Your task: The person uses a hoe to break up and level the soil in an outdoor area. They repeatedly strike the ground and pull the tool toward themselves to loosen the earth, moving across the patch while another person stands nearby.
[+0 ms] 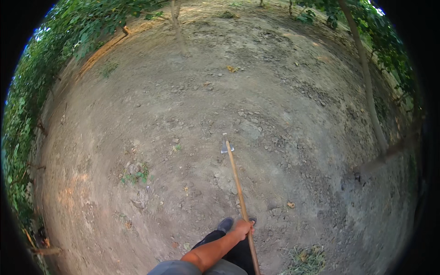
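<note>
My left hand (243, 229) is closed around the wooden handle of a hoe (238, 187), partway along it. The handle runs from the bottom edge of the view up to a small metal hoe blade (227, 148) in front of me. The blade is at or just over the dry soil (192, 103); whether it touches I cannot tell. My right hand is out of view, and the handle's near end passes out at the bottom. Below my left hand are my dark trousers and shoes (225, 224).
A small weed (139, 174) grows left of the hoe. Pulled grass (306, 260) lies in a heap at lower right. Slender trunks rise at the right (366, 75) and far ahead (178, 31). Leafy plants (24, 120) line the left side. Clods and stones dot the ground.
</note>
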A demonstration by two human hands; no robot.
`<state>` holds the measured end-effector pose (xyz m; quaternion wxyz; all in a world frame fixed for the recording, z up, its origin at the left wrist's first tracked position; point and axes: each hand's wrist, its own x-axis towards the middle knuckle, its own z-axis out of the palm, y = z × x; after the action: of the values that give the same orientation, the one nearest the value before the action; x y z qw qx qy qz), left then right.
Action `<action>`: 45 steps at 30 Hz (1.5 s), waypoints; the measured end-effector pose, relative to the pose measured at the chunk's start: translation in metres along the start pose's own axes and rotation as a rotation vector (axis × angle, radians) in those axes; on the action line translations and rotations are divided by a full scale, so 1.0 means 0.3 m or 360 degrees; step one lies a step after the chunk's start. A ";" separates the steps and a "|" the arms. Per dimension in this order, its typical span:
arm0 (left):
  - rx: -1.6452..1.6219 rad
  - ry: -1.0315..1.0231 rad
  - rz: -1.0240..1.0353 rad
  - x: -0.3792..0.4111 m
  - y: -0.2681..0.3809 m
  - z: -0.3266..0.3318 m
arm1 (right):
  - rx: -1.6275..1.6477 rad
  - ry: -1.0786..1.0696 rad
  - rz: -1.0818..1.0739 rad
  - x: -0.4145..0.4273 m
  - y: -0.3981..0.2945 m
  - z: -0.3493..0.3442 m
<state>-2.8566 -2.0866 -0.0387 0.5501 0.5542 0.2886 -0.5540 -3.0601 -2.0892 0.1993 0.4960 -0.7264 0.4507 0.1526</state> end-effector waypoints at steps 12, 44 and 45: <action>-0.0064 -0.0174 -0.0057 0.038 0.099 0.165 | 0.0163 -0.0758 0.0449 0.319 -0.153 -0.366; -0.0180 -0.0243 0.0355 0.128 1.146 -0.476 | -0.0529 -0.1332 0.0407 1.404 -1.276 0.190; -0.0186 -0.0247 0.0339 0.146 1.168 -0.471 | -0.0562 -0.1359 0.0382 1.425 -1.309 0.187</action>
<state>-2.4795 -2.0480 -0.0089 0.6578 0.5043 0.2165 -0.5158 -2.4969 -2.2163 0.1166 0.4845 -0.6147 0.2546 0.5680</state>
